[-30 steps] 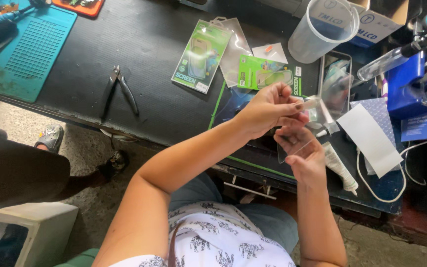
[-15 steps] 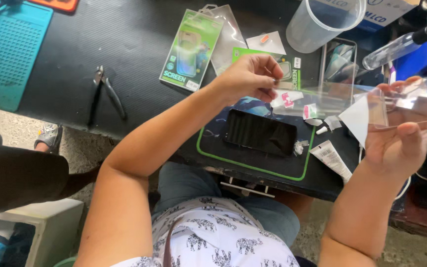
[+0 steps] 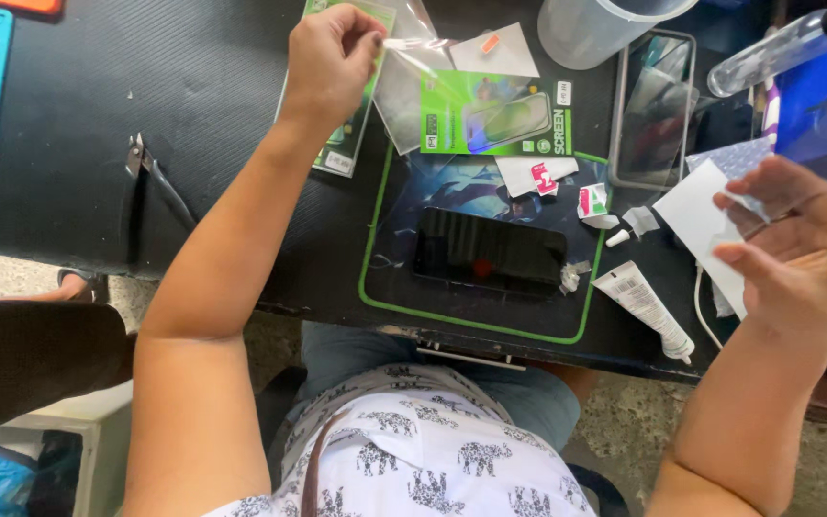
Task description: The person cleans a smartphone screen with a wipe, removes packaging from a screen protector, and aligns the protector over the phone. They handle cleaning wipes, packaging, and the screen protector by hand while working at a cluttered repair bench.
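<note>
The left hand [image 3: 329,59] is up at the far side of the counter [image 3: 193,124], fingertips pinched on a clear film [image 3: 413,72] lying over green packs [image 3: 495,113]; the right hand [image 3: 796,251] is raised at the right, fingers loosely curled around a clear glass sheet [image 3: 753,215], hard to make out; a dark phone [image 3: 488,252] lies face up on the green-edged mat [image 3: 476,321], between both hands; a white tube [image 3: 645,308] lies just right of it; pliers [image 3: 150,177] lie far left.

Phone [image 3: 488,251] on mat [image 3: 476,321], tube [image 3: 645,306] right
</note>
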